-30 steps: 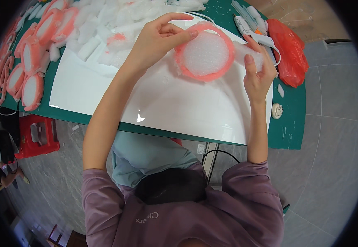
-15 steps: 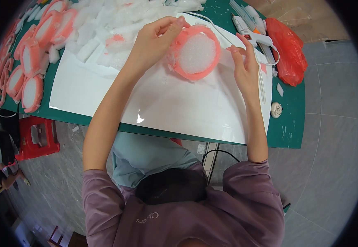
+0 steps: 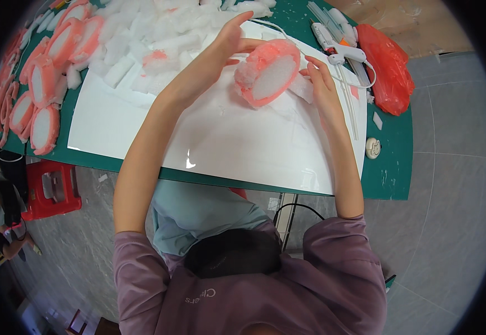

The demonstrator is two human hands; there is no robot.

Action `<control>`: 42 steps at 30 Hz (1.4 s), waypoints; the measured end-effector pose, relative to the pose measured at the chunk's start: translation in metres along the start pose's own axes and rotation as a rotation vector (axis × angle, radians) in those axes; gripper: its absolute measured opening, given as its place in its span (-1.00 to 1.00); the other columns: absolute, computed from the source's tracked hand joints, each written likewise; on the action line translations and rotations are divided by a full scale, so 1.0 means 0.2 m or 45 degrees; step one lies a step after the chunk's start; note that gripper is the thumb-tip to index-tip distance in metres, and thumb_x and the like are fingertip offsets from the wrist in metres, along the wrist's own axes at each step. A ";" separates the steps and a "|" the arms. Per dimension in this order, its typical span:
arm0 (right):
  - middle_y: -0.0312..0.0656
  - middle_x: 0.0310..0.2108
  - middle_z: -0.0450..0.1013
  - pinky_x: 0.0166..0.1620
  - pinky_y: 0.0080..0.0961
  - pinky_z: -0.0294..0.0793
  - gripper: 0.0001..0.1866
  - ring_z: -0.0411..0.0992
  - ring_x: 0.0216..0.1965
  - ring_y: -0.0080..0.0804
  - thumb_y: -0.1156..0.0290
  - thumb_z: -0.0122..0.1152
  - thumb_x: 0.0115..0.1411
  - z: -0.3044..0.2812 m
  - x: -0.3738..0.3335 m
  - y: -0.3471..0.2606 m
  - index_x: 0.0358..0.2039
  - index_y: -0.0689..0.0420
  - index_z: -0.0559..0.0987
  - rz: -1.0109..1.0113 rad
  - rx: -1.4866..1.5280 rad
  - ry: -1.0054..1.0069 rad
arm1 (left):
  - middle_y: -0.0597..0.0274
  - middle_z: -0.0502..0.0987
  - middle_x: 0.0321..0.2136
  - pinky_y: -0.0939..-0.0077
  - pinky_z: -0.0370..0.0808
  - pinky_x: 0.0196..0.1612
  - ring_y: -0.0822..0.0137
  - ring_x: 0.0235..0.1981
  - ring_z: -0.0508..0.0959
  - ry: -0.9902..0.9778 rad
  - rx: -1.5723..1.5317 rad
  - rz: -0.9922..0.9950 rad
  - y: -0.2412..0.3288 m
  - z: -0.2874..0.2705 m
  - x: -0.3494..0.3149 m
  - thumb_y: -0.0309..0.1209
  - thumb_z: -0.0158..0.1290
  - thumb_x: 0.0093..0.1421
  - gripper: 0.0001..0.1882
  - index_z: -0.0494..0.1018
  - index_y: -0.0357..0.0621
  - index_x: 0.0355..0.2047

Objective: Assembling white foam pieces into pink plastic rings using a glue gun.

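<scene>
A round, padded disc (image 3: 276,78) with a fluffy pink rim and a white face tilts over a glossy white sheet, its thick left side showing. My left hand (image 3: 233,43) is at its upper left, fingers spread; one finger reaches the disc's top edge and the thumb points up. My right hand (image 3: 322,84) is at the disc's right edge, fingers loosely bent and apart. Whether its fingertips touch the rim I cannot tell. A pale white flap (image 3: 301,88) shows between the disc and my right hand. The disc's underside is hidden.
White stuffing (image 3: 131,33) heaps at the back left. Several finished-looking pink-rimmed discs (image 3: 43,129) pile at the far left. A white glue gun (image 3: 349,53), a red plastic bag (image 3: 385,70) and a small round cream object (image 3: 373,148) lie right on the green tabletop (image 3: 393,173).
The disc has tilted from facing up to leaning, baring its thick left side. My left thumb has lifted away and spread. My right hand has moved left, closer to the rim.
</scene>
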State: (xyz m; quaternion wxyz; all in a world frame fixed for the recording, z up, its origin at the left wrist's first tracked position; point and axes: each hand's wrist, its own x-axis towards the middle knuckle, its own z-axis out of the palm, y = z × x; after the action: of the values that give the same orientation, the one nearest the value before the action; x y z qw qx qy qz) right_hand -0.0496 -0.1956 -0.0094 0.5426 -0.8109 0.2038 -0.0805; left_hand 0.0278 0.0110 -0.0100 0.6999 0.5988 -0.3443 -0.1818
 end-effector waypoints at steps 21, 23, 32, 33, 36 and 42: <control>-0.25 -0.28 0.30 -0.07 -0.62 0.13 -0.70 0.22 -0.16 -0.55 0.24 -0.08 0.20 -0.01 0.02 0.02 -0.09 0.08 0.36 0.089 0.171 -0.054 | 0.02 0.06 0.14 0.36 0.45 -0.11 0.19 -0.04 0.38 0.044 0.147 0.005 0.02 0.01 0.00 -0.47 0.18 -0.18 0.01 -0.23 0.10 0.20; -0.22 -0.21 0.33 0.05 -0.59 0.04 -0.70 0.21 -0.05 -0.52 0.24 -0.08 0.19 -0.01 0.01 0.02 -0.10 0.06 0.36 0.166 0.248 -0.066 | -0.04 0.05 0.13 0.38 0.46 -0.16 0.21 -0.11 0.43 0.130 0.137 0.029 0.02 0.01 0.01 -0.41 0.21 -0.15 -0.04 -0.14 -0.05 0.18; -0.29 -0.30 0.38 -0.21 -0.66 0.25 -0.57 0.31 -0.27 -0.65 0.38 0.09 0.09 -0.01 -0.01 0.01 -0.02 0.15 0.27 0.122 0.354 -0.286 | 0.18 0.51 -0.28 0.61 0.32 -0.07 0.47 -0.17 0.44 0.378 0.082 -0.214 0.03 0.00 0.01 -0.38 0.13 0.00 -0.47 0.26 -0.28 -0.02; -0.30 -0.32 0.39 -0.22 -0.68 0.26 -0.55 0.32 -0.30 -0.67 0.40 0.09 0.08 -0.01 -0.01 0.02 -0.01 0.16 0.27 0.092 0.311 -0.293 | 0.18 0.50 -0.26 0.61 0.33 -0.08 0.46 -0.17 0.44 0.403 0.156 -0.137 0.02 0.00 0.02 -0.38 0.13 0.00 -0.48 0.28 -0.28 -0.03; -0.31 -0.34 0.40 -0.25 -0.70 0.27 -0.54 0.33 -0.33 -0.68 0.44 0.11 0.06 0.01 -0.01 0.02 -0.01 0.18 0.26 0.032 0.272 -0.295 | 0.18 0.47 -0.21 0.57 0.35 -0.08 0.44 -0.17 0.44 0.380 0.280 -0.034 0.01 0.00 0.02 -0.40 0.14 -0.01 -0.50 0.31 -0.25 -0.03; -0.25 -0.32 0.38 -0.25 -0.69 0.33 -0.53 0.35 -0.37 -0.67 0.54 0.14 0.01 0.01 -0.01 0.02 -0.03 0.20 0.26 -0.055 0.108 -0.343 | 0.19 0.48 -0.21 0.51 0.42 -0.16 0.40 -0.21 0.46 0.331 0.313 0.169 -0.01 0.03 0.02 -0.44 0.22 -0.12 -0.44 0.36 -0.15 -0.04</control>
State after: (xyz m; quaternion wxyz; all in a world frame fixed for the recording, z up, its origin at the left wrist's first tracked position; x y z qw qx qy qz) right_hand -0.0524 -0.1936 -0.0148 0.5969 -0.7950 0.1078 0.0089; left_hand 0.0258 0.0035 -0.0107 0.6705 0.6742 -0.3093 -0.0128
